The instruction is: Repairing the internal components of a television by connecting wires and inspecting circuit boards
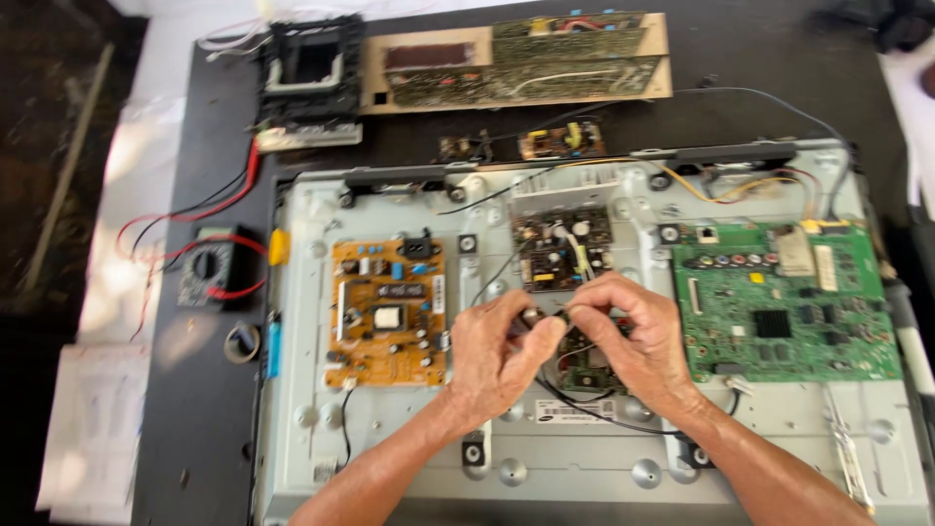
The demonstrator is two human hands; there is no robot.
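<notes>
An opened flat television lies face down, its grey metal back plate exposed. My left hand and my right hand meet over the middle of the plate, fingertips pinched together on a small dark part with black wires running from it. Under the hands sits a small green circuit board. Just beyond them lies a dark circuit board. An orange power board sits left of my left hand. A large green main board sits right of my right hand.
A multimeter with red and black leads lies on the black table to the left. A black frame part and long circuit boards on a wooden sheet lie at the back. A screwdriver rests at the lower right. Papers lie far left.
</notes>
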